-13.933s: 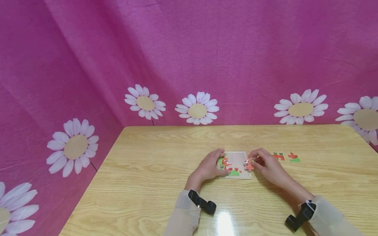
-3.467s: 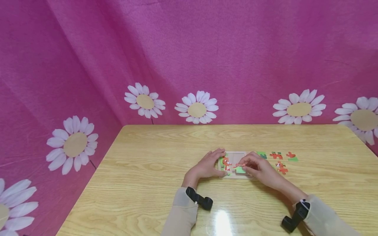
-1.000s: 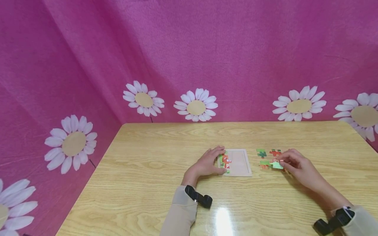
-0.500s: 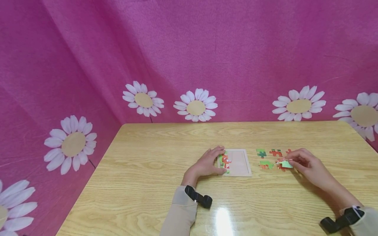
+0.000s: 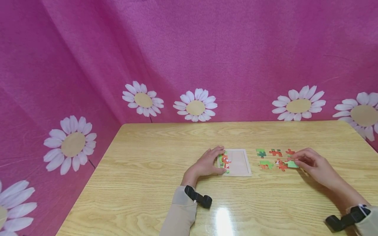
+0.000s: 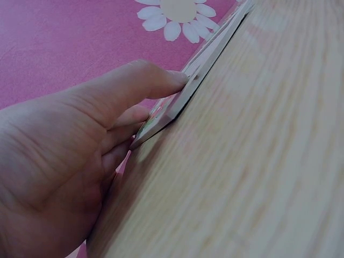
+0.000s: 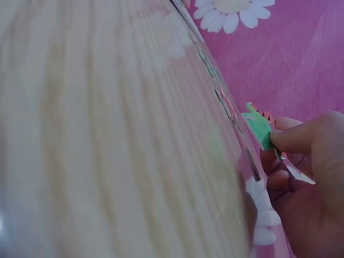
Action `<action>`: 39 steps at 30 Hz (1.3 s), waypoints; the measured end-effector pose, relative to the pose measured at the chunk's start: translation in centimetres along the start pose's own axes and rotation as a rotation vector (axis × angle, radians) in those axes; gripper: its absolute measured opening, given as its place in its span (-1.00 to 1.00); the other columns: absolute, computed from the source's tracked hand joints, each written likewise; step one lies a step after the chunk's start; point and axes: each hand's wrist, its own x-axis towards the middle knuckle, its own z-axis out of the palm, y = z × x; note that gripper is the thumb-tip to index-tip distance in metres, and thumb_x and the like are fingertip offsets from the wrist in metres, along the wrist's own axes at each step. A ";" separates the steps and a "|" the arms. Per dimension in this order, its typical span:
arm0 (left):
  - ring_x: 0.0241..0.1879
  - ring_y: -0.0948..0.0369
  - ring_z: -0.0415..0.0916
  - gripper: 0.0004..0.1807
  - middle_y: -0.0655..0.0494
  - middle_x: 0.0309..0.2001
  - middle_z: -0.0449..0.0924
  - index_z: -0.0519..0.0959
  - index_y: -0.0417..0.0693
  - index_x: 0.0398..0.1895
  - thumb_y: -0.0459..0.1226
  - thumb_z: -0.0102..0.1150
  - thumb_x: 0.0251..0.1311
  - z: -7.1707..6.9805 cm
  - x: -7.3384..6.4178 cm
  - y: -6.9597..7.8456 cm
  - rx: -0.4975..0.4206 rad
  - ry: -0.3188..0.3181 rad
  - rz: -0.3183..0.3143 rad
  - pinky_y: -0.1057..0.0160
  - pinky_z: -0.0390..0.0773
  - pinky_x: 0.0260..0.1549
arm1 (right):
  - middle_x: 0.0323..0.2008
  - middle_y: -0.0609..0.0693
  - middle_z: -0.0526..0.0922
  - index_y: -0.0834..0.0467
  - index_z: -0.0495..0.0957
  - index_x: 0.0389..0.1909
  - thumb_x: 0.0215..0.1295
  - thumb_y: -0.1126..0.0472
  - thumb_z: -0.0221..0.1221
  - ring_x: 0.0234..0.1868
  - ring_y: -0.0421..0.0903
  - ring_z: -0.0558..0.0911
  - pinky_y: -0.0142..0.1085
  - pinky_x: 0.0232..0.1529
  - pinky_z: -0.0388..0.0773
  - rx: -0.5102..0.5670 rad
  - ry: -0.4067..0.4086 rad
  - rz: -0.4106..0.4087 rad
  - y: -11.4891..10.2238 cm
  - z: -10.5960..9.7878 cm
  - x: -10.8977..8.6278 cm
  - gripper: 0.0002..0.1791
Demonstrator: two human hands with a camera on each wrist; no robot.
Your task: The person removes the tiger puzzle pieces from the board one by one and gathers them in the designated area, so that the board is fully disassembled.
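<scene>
My left hand (image 5: 205, 164) grips the left side of a shallow wooden puzzle tray (image 5: 248, 165), thumb at the near corner and fingers at the far one. In the left wrist view the thumb (image 6: 166, 80) lies on the tray's rim. Tiger-picture pieces (image 5: 225, 161) fill the tray's left strip; the rest shows bare wood. My right hand (image 5: 319, 167) pinches a green and orange jigsaw piece (image 5: 293, 164) between thumb and fingers, right of the loose pieces. The right wrist view shows this jigsaw piece (image 7: 259, 129) tilted, its green part outward.
Several loose jigsaw pieces lie in two rows right of the tray, among them a green one (image 5: 261, 153), an orange striped one (image 5: 276, 152) and a tiger-face one (image 5: 281, 165). The wooden table (image 5: 165, 147) meets a pink daisy-print cloth (image 5: 236, 65) behind.
My right hand has carried the jigsaw piece from over the tray out to the right, past the tiger-face piece. More pieces lie outside the tray than at first. The left hand stays on the tray.
</scene>
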 end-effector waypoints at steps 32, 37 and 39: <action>0.58 0.27 -0.16 -0.15 0.23 0.57 0.00 0.20 0.02 0.49 -0.07 0.33 0.14 0.0 0.1 -0.2 0.025 0.003 0.003 0.24 -0.24 0.59 | -0.25 -0.39 0.49 0.28 0.56 -0.18 0.31 0.49 0.12 -0.19 -0.59 0.44 -0.76 -0.27 0.35 0.012 -0.063 0.024 0.9 -1.2 -0.2 -0.86; 0.58 0.27 -0.15 -0.16 0.24 0.57 0.02 0.21 0.02 0.48 -0.07 0.33 0.14 0.1 0.0 -0.2 0.025 0.006 -0.001 0.23 -0.23 0.59 | -0.26 -0.41 0.47 0.28 0.56 -0.18 0.29 0.49 0.14 -0.27 -0.51 0.40 -0.65 -0.35 0.31 -0.025 -0.049 0.025 1.1 -1.1 -0.3 -0.86; 0.58 0.27 -0.15 -0.16 0.24 0.57 0.01 0.21 0.03 0.48 -0.07 0.33 0.14 0.1 0.0 -0.2 0.025 0.007 -0.005 0.23 -0.22 0.59 | -0.26 -0.43 0.46 0.28 0.56 -0.19 0.28 0.49 0.15 -0.30 -0.48 0.37 -0.58 -0.38 0.29 -0.043 -0.049 0.023 1.2 -1.1 -0.3 -0.87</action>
